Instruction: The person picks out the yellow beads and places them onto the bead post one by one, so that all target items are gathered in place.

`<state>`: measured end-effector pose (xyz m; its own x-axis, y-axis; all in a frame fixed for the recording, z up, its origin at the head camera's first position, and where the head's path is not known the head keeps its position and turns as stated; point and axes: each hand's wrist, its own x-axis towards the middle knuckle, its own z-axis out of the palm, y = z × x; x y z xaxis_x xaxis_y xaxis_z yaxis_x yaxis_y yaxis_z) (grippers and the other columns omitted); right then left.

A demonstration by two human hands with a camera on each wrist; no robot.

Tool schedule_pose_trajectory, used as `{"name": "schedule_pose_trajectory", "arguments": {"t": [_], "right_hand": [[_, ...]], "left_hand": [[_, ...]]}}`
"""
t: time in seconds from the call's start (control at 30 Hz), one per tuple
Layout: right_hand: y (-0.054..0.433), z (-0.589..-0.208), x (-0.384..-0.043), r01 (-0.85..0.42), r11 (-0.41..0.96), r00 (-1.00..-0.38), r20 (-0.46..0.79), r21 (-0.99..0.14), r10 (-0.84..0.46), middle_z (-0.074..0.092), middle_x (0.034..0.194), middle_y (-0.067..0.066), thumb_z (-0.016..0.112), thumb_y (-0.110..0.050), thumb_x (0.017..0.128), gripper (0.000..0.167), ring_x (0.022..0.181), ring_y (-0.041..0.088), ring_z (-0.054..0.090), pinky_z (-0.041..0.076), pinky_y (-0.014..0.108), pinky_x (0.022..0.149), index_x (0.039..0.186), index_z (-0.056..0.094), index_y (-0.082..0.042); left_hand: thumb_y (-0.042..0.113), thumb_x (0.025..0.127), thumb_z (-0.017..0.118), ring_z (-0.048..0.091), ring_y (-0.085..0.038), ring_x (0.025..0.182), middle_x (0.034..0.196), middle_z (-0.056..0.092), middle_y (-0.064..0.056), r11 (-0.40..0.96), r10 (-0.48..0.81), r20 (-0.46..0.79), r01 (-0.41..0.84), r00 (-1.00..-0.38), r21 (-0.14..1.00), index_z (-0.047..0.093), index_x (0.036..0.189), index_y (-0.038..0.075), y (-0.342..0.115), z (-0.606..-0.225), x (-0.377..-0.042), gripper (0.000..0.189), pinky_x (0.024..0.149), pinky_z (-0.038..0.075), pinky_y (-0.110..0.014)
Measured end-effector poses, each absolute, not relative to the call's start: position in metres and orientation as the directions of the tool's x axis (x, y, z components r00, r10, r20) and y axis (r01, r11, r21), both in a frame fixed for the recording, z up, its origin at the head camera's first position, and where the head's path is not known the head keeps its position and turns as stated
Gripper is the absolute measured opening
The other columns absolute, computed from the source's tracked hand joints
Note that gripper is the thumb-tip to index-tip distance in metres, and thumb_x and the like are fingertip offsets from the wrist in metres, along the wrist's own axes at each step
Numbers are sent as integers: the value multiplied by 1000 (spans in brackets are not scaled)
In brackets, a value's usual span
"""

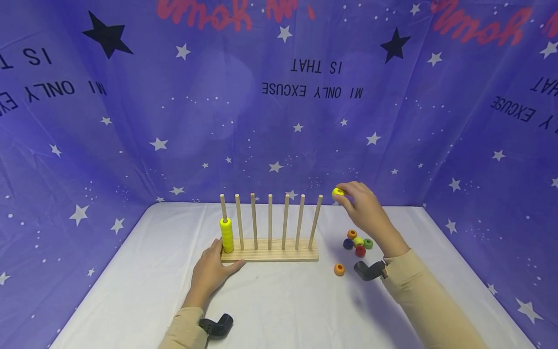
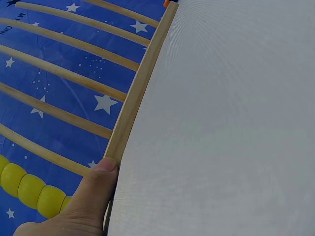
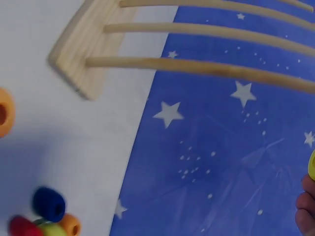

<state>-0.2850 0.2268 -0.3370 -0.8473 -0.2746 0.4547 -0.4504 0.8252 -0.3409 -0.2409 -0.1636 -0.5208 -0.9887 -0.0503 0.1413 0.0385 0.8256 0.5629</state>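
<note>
A wooden rack (image 1: pixel 270 256) with several upright pegs stands on the table, and its leftmost peg carries a stack of yellow beads (image 1: pixel 227 236). My left hand (image 1: pixel 211 269) grips the left end of the rack's base; in the left wrist view the thumb (image 2: pixel 93 189) presses along the base edge. Up in the air, right of the rightmost peg (image 1: pixel 316 220), my right hand (image 1: pixel 366 208) pinches a yellow bead (image 1: pixel 337 193) between thumb and fingers. In the right wrist view only the fingertips (image 3: pixel 306 206) and a sliver of that bead show at the edge.
Right of the rack lies a cluster of loose beads: orange (image 1: pixel 351 234), dark blue (image 1: pixel 348 244), yellow (image 1: pixel 358 242), green (image 1: pixel 368 244) and red (image 1: pixel 360 251). Another orange bead (image 1: pixel 339 269) sits nearer. A purple star-printed cloth (image 1: pixel 270 121) hangs behind the white table (image 1: pixel 279 305).
</note>
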Motion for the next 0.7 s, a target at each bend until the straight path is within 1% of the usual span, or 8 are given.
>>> {"name": "schedule_pose_trajectory", "arguments": {"t": [0.17,0.33,0.5,0.6,0.7], "right_hand": [[210,-324,-289,-498,804,-816,490,-326,-307,66,120,10,59,-33,99,37,115,28,57,48,51,101,124,63,-6],[196,-314,-291,-565,767,-775,514,-304,-367,67,118,9,60,-33,99,36,113,27,58,47,49,102,123,64,-7],[185,-307,-291,-608,744,-739,538,-276,-405,67,113,7,60,-32,99,34,107,26,58,48,46,97,121,64,-7],[177,-303,-291,-619,738,-731,541,-268,-416,67,112,6,60,-32,99,33,106,25,57,49,44,96,122,64,-8],[167,-299,-291,-628,732,-727,536,-265,-430,67,113,6,59,-32,99,34,107,24,57,49,44,96,123,63,-7]], "left_hand": [[71,74,71,41,-47,139,156,36,-24,828,-50,135,34,-990,560,33,154,11,-164,-521,-241,107,110,38,-64],[72,74,71,42,-46,139,156,38,-23,825,-51,147,41,-988,563,34,154,12,-165,-521,-242,107,110,38,-63],[73,74,71,45,-46,137,155,40,-23,823,-47,158,51,-986,565,34,154,12,-164,-521,-242,107,108,40,-63],[73,73,72,51,-44,132,150,48,-19,824,-49,168,56,-985,563,36,153,13,-164,-522,-242,105,104,44,-61],[72,73,73,53,-42,129,148,50,-17,826,-50,176,58,-983,561,38,152,13,-164,-522,-242,104,102,46,-61]]}}
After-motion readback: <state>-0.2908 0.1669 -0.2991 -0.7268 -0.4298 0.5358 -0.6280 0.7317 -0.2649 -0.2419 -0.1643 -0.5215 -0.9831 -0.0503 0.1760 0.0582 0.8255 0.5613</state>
